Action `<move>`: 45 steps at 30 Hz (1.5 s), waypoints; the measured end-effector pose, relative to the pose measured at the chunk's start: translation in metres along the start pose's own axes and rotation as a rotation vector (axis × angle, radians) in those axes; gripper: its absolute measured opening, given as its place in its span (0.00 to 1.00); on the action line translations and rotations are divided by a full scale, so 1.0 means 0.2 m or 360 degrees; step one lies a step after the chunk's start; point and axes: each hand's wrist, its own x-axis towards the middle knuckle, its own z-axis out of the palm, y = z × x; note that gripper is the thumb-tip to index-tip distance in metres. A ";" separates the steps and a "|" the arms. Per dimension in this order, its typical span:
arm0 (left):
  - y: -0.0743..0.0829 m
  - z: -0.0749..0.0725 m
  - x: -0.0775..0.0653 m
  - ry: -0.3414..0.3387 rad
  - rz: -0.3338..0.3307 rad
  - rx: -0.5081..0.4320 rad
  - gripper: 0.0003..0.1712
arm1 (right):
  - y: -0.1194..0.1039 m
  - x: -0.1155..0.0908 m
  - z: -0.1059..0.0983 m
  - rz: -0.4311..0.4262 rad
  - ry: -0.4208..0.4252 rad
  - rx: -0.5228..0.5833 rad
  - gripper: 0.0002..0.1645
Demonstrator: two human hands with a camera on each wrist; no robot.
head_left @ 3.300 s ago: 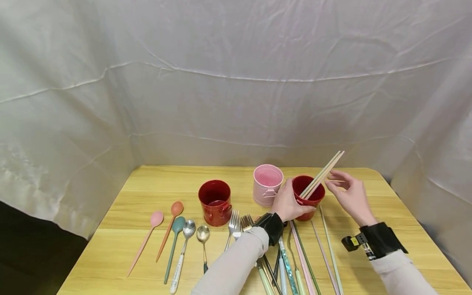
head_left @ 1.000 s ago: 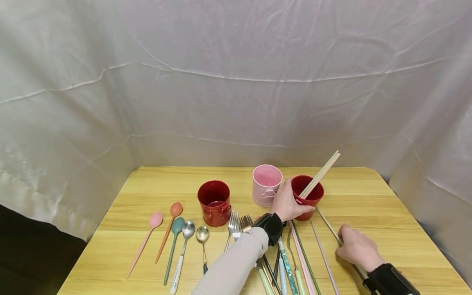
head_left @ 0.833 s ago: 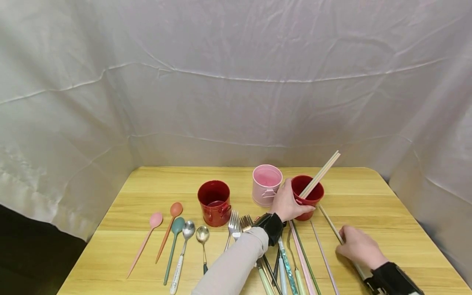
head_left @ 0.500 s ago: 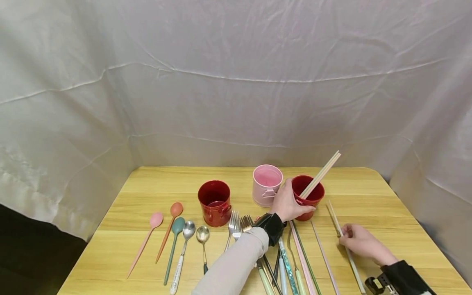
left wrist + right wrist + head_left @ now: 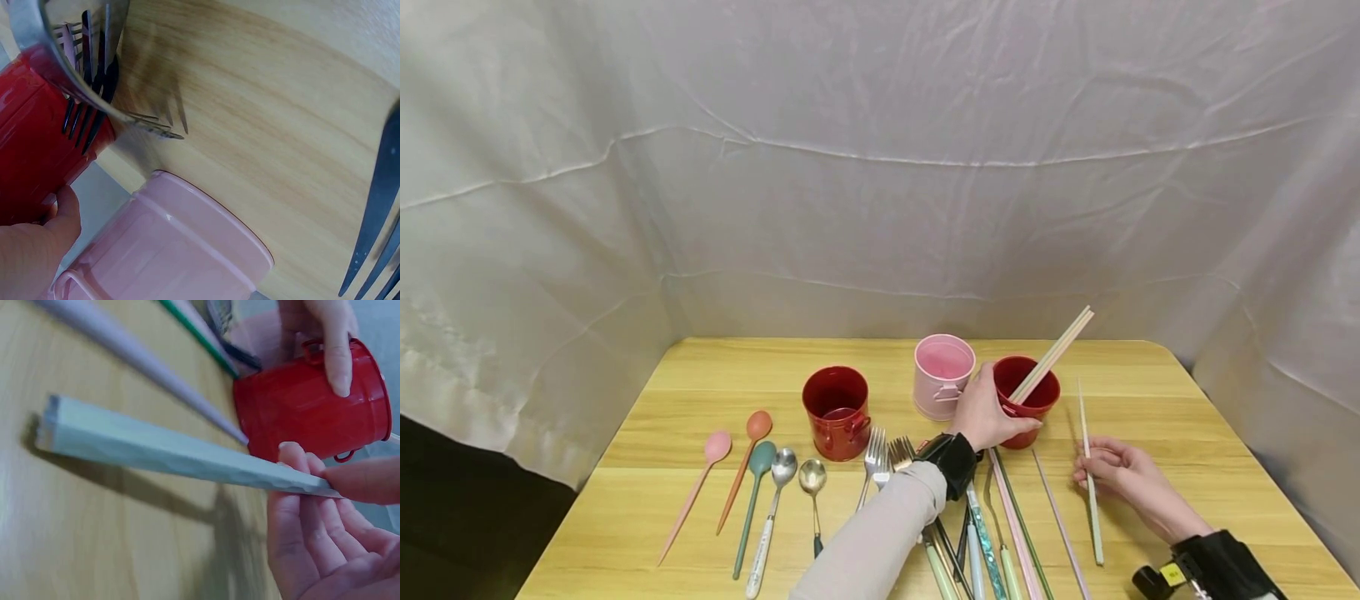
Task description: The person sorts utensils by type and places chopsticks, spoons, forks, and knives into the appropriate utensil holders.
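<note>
In the head view my left hand (image 5: 988, 414) grips the right-hand red bucket (image 5: 1021, 437), its thumb across the front. Several pale chopsticks (image 5: 1051, 357) lean out of this bucket towards the right. To the right of it, my right hand (image 5: 1129, 482) pinches a pale green chopstick (image 5: 1092, 517) between thumb and fingers. The right wrist view shows that chopstick (image 5: 162, 445) slanting over the table, its thick end away from the fingers. A lilac chopstick (image 5: 1060, 521) lies on the table left of my right hand.
A pink bucket (image 5: 934, 398) stands just left of the held one, and another red bucket (image 5: 841, 437) farther left. Several spoons (image 5: 784, 468) lie at the left. Forks (image 5: 876, 454), a pink chopstick (image 5: 1017, 521) and a green chopstick (image 5: 1028, 533) lie around my left forearm.
My right hand has come down from beside the bucket's chopsticks, taken the pale green chopstick from the table, and lifted and turned it more upright. My left hand stays on the bucket.
</note>
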 end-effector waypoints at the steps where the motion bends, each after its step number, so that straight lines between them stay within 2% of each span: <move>1: 0.00 0.00 0.00 0.0000 0.0000 0.0000 0.50 | 0.00 0.00 0.00 0.0006 0.0033 0.0052 0.30; 4: 0.00 0.00 0.00 -0.0001 0.0002 0.0001 0.50 | -0.02 -0.01 0.00 -0.0006 0.0105 0.0180 0.24; 7: 0.00 0.00 0.00 -0.0008 -0.0002 -0.0004 0.50 | -0.03 -0.01 0.00 -0.0065 0.0145 0.0315 0.14; 9: 0.00 0.00 0.00 -0.0015 -0.0008 -0.0006 0.50 | -0.03 -0.01 0.00 -0.0117 0.0158 0.0391 0.12; 19: 0.01 -0.01 0.00 -0.0015 -0.0007 -0.0008 0.50 | -0.14 0.02 0.00 -0.0408 0.0248 0.0458 0.12; 29: 0.00 0.00 0.00 -0.0011 -0.0008 -0.0002 0.50 | -0.38 0.06 0.02 -0.0759 0.0404 0.0365 0.14; 38: 0.01 -0.01 0.00 -0.0024 -0.0025 -0.0007 0.51 | -0.60 0.12 0.08 -0.1133 0.0731 0.0412 0.17; 42: 0.01 -0.01 -0.01 -0.0035 -0.0035 -0.0015 0.51 | -0.63 0.17 0.12 -0.1254 0.0765 0.0546 0.18; 45: 0.01 -0.01 -0.01 -0.0040 -0.0036 -0.0022 0.51 | -0.60 0.21 0.14 -0.1271 0.0774 0.0540 0.17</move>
